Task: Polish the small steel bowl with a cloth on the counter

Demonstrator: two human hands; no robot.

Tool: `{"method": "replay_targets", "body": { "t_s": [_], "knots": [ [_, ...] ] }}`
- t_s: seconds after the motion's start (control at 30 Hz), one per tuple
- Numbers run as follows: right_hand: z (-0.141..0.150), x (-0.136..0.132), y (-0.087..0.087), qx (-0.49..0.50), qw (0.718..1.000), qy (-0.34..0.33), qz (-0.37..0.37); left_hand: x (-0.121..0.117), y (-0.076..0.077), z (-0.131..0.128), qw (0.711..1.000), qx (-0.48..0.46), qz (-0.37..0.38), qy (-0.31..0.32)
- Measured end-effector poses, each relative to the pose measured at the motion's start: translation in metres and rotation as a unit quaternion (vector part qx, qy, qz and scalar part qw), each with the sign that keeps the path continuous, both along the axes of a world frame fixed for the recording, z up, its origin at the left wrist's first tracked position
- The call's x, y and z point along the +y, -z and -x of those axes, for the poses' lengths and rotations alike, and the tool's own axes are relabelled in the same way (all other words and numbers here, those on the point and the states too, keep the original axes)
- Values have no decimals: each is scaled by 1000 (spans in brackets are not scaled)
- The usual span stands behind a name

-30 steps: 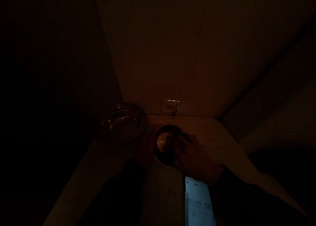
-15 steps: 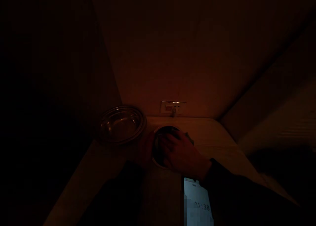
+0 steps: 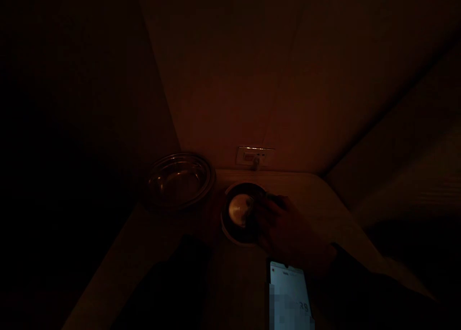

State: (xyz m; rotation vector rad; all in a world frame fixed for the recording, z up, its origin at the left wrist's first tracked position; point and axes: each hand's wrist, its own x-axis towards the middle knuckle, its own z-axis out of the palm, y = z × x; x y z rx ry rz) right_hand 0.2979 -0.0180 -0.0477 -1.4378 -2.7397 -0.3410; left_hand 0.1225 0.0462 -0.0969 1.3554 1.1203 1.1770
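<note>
In very dim light, a round vessel (image 3: 230, 237) with a pale rim and a dark inside stands on the table. A bright, pale round patch (image 3: 239, 210) shows in its middle; I cannot tell whether it is a reflection or a surface. My right hand (image 3: 279, 224) is at the vessel's right side, fingers bent toward its inside, with a dark edge of something beside them that I cannot make out. My left hand (image 3: 213, 217) is a faint shape by the vessel's left rim, its fingers lost in darkness. A lit phone (image 3: 289, 291) lies below my right wrist.
Nested shiny metal basins (image 3: 180, 181) stand at the table's back left. A wall socket (image 3: 255, 155) with a plug in it sits just above the table's back edge. The wooden table (image 3: 306, 188) meets walls at the back.
My right hand has moved right, from over the vessel's middle to its right side, uncovering the bright patch. The scene is dimmer. My left hand appears to stay by the left rim.
</note>
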Motion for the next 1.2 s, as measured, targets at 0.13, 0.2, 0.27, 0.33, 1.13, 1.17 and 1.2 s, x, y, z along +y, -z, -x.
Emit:
{"method": "replay_targets", "body": {
  "t_s": [0.13,0.2,0.27,0.33,1.13,1.17,1.2],
  "knots": [
    [1,-1,2,3,1000,-5,-8,1,-7,-1,997,-50,52,24],
    [4,-1,3,7,1000,-10,-2,0,-9,-1,996,-37,80,13],
    [8,-2,3,12,1000,-17,8,1,-10,1,996,-17,82,-9],
    [13,-3,2,16,999,-26,13,3,-11,5,995,-26,95,-7],
    [13,4,4,20,1000,6,12,-2,-14,-2,998,53,29,-25],
    [15,7,4,23,1000,3,9,-1,-12,-1,997,65,20,-25],
    [17,11,5,27,1000,-3,5,0,-10,0,997,76,10,-27]
  ]
}}
